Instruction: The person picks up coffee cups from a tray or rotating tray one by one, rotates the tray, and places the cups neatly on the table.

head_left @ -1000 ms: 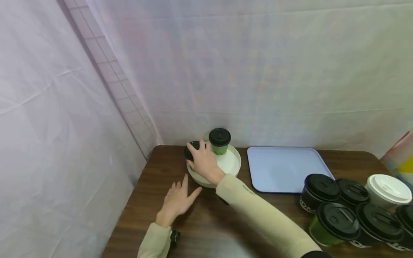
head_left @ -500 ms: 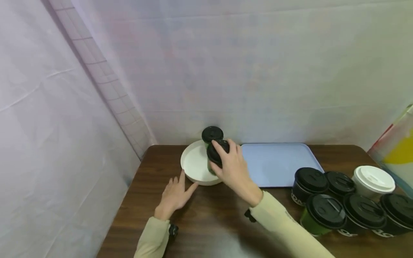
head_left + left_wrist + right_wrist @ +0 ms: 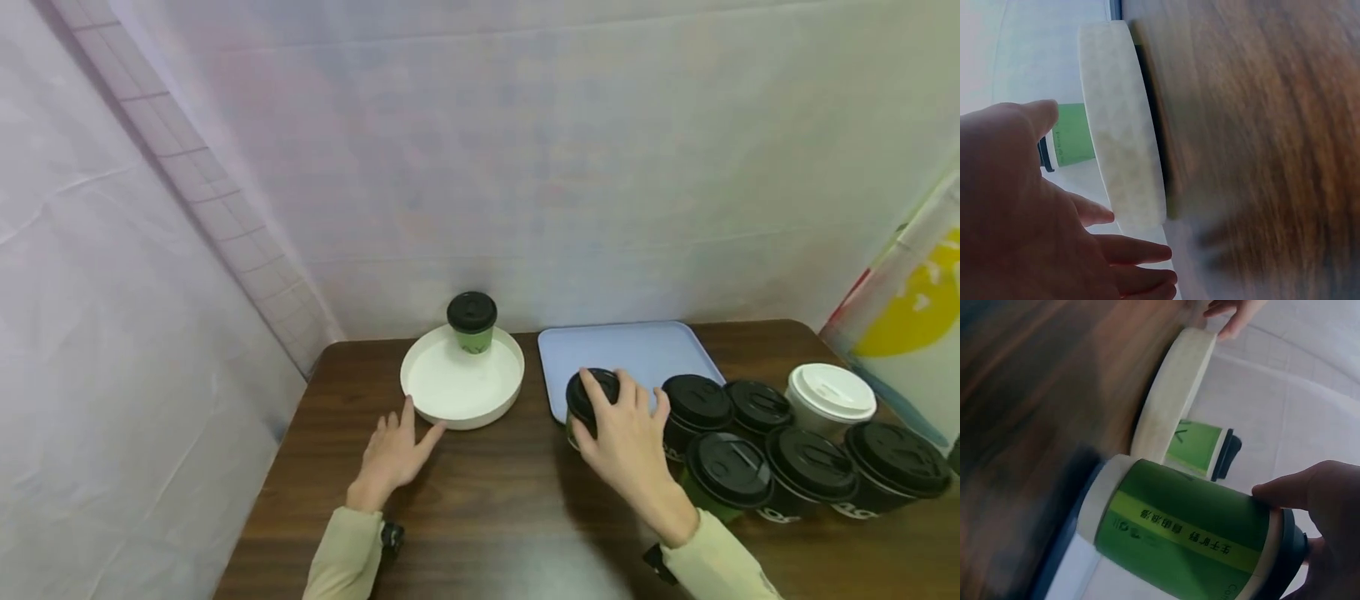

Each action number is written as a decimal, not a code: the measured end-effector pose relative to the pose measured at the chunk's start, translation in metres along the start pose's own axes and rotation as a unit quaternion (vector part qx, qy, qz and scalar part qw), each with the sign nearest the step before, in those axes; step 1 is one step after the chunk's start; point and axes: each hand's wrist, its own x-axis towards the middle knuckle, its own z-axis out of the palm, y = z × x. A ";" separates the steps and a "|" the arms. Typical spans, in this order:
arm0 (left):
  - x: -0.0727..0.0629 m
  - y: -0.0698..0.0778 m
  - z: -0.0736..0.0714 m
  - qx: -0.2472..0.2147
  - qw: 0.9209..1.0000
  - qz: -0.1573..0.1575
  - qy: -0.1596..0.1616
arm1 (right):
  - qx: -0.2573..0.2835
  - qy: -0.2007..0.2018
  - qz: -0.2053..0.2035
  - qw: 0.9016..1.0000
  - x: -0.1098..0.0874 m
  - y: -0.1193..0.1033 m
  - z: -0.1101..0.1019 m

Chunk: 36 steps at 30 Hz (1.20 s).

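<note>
My right hand (image 3: 628, 446) grips a green paper cup (image 3: 1179, 531) by its black lid (image 3: 579, 408), fingers and thumb round the rim. The cup is upright by the near-left corner of the light blue rectangular tray (image 3: 622, 346); I cannot tell whether its base touches anything. With fingers spread, my left hand (image 3: 386, 458) is at the near-left rim of the round white tray (image 3: 450, 396). A second green cup (image 3: 474, 337) with a black lid stands at the back of that round tray.
Right of my right hand, several lidded cups stand close together, among them a green cup (image 3: 723, 475), a dark cup (image 3: 810, 467) and a white-lidded cup (image 3: 828, 400). A white curtain (image 3: 525, 167) hangs behind the brown wooden table (image 3: 480, 508).
My right hand has lifted the green cup off the round white tray and carried it right, to the blue tray. The left hand stays by the round tray. The head view has shifted right.
</note>
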 end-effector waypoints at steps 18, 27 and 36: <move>-0.001 0.000 0.001 -0.008 1.000 0.001 -0.004 | -0.029 0.026 0.000 0.999 -0.012 0.023 0.004; -0.001 -0.002 0.003 -0.007 1.000 0.002 -0.003 | -0.036 -0.003 0.021 0.999 -0.014 0.025 0.002; 0.000 -0.002 0.004 -0.006 1.000 0.003 -0.003 | -0.045 -0.001 0.025 0.999 -0.016 0.028 0.000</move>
